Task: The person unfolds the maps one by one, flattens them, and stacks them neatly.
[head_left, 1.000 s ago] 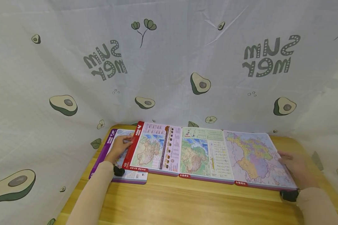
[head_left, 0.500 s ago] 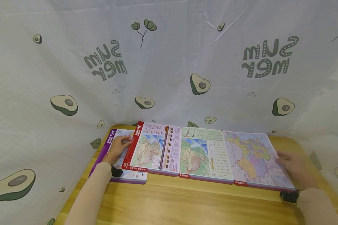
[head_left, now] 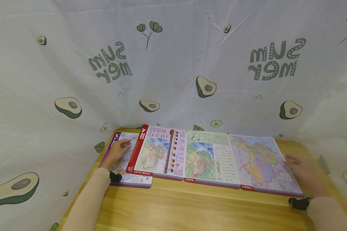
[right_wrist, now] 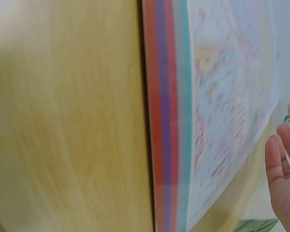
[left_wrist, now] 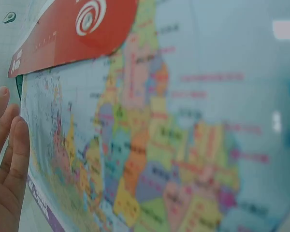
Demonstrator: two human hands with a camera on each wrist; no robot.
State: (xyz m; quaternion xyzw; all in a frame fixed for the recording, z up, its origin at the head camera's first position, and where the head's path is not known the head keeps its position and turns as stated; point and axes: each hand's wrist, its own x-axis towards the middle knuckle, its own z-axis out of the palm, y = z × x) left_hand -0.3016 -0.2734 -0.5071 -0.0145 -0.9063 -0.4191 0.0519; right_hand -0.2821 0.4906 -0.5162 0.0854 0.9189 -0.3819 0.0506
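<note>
A fold-out map (head_left: pixel 200 160) with a red left border lies spread across the table in three panels. Its left end overlaps a purple-bordered world map (head_left: pixel 140 181) underneath. My left hand (head_left: pixel 118 152) is over the world map, a little left of the red border, with loosely bent fingers and nothing in its grasp. In the left wrist view, those fingers (left_wrist: pixel 18 145) stand beside the world map's surface. My right hand (head_left: pixel 302 170) is at the fold-out map's right edge. The right wrist view shows its relaxed fingers (right_wrist: pixel 275 154) apart from the map's layered, coloured edge (right_wrist: pixel 169 116).
The wooden table (head_left: pixel 173 208) extends in front of the maps towards me. A white curtain (head_left: pixel 173 64) printed with avocados hangs right behind them and along both sides. Black wrist cameras (head_left: pixel 299 203) sit at both sleeves.
My left hand has drawn back leftward from the red border, over the world map. The right hand has hardly moved at the right edge, and the maps lie nearly as before.
</note>
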